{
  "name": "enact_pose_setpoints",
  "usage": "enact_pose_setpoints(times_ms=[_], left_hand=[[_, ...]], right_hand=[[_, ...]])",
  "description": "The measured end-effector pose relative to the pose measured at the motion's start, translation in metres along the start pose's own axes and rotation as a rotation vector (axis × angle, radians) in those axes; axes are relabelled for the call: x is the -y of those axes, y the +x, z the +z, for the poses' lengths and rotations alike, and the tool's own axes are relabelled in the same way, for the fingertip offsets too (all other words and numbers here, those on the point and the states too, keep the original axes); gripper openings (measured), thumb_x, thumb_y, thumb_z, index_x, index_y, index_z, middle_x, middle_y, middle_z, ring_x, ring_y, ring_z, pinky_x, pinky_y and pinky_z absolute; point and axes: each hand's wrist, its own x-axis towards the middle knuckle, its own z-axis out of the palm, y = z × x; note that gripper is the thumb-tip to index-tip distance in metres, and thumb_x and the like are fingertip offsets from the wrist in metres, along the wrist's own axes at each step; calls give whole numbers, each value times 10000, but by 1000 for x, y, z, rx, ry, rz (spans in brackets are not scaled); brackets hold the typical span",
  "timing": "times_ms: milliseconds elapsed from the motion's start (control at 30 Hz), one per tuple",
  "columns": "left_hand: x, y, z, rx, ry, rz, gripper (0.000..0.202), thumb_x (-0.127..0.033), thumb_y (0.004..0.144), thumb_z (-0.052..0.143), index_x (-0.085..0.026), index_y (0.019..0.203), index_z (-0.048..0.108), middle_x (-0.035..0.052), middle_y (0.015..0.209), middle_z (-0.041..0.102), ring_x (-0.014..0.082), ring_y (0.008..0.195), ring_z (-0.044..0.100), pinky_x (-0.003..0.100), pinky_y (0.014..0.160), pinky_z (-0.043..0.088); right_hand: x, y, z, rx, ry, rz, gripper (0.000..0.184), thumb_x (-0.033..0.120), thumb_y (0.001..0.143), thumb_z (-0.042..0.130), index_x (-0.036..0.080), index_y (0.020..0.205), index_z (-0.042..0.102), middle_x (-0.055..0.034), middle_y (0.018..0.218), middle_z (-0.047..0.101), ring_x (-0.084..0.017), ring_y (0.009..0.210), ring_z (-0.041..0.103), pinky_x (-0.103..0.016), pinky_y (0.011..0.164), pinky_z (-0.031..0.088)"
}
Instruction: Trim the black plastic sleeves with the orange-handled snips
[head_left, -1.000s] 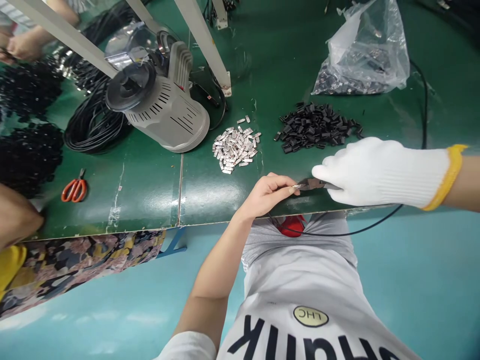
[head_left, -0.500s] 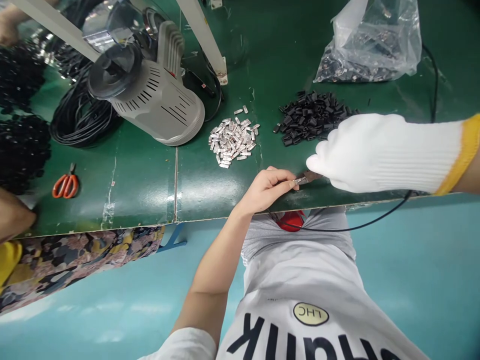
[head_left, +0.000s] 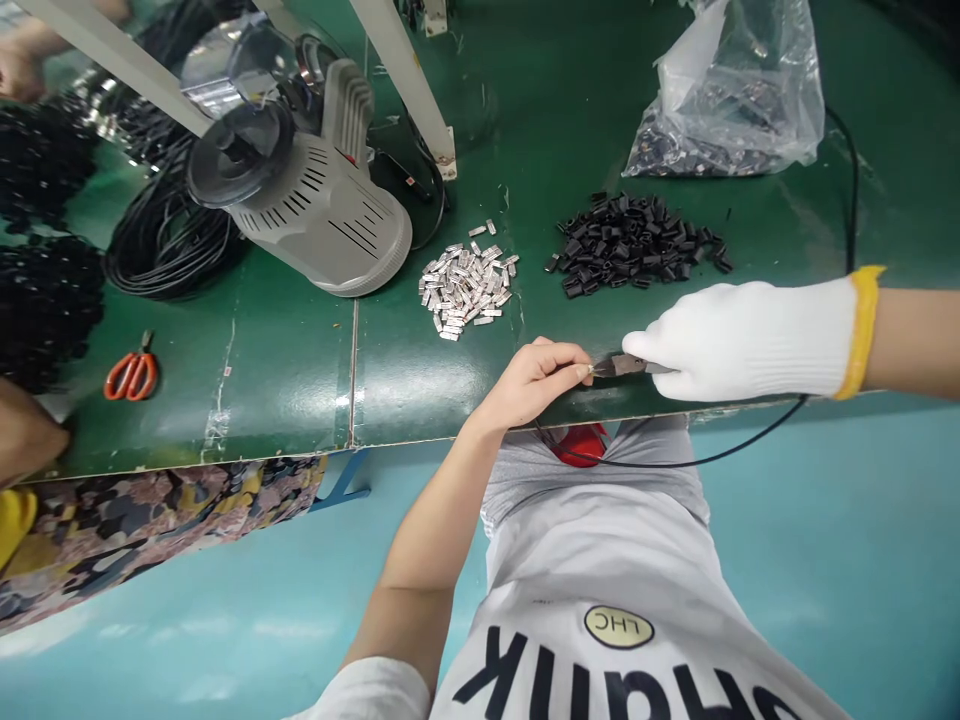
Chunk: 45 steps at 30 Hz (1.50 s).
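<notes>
My bare left hand (head_left: 536, 380) is at the table's front edge, thumb and forefinger pinched on a tiny metal tip, mostly hidden by the fingers. A black cable (head_left: 675, 464) comes out beneath this hand and loops across the lap to the right. In a white knitted glove with a yellow cuff, my right hand (head_left: 739, 340) is closed around pliers (head_left: 624, 366). Their jaws point left and meet the left fingertips. Beyond the hands lie a pile of small silver metal shells (head_left: 466, 288) and a heap of short black plastic sleeves (head_left: 637, 242).
A grey machine (head_left: 315, 215) with a dark lid stands left of the silver pile. Orange-handled cutters (head_left: 132, 372) lie at left, near cable coils (head_left: 161, 245) and a co-worker's arm (head_left: 26, 435). A clear bag of small parts (head_left: 727, 110) sits at back right.
My right hand has shifted slightly down and right, showing more of the pliers. The jaws now cover the silvery piece that showed at the left fingertips. My left hand stays put.
</notes>
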Motion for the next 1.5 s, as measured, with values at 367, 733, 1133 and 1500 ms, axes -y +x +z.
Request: enact_pose_setpoints(times_ms=[367, 733, 1133, 1500], left_hand=[[11, -2, 5, -218, -344, -105, 359, -507, 915, 722, -151, 877, 748, 11, 712, 623, 78, 560, 362, 275, 540, 244], [15, 1, 9, -366, -538, -38, 326, -474, 943, 701, -149, 923, 709, -83, 555, 295, 64, 501, 256, 229, 493, 192], [22, -2, 6, -501, -235, -2, 368, -546, 973, 645, -182, 980, 701, -30, 666, 503, 99, 621, 454, 240, 578, 370], [19, -4, 7, -501, -62, -44, 394, -554, 990, 598, -177, 921, 693, -1, 679, 582, 135, 720, 581, 249, 663, 476]], right_hand=[[16, -17, 0, -135, 35, 257, 276, 506, 869, 516, 251, 950, 586, -29, 798, 642, -146, 572, 418, -298, 648, 202], [52, 12, 28, -379, -8, 344, 269, 454, 918, 460, 202, 999, 509, -83, 981, 602, -224, 820, 558, -329, 639, 161], [66, 31, 14, -233, 53, 423, 352, 507, 922, 429, 200, 1086, 483, -124, 1082, 620, -296, 835, 652, -312, 603, 242], [58, 36, 13, -98, 142, 384, 273, 400, 939, 396, 205, 1094, 508, -105, 895, 647, -310, 833, 688, -353, 698, 418]])
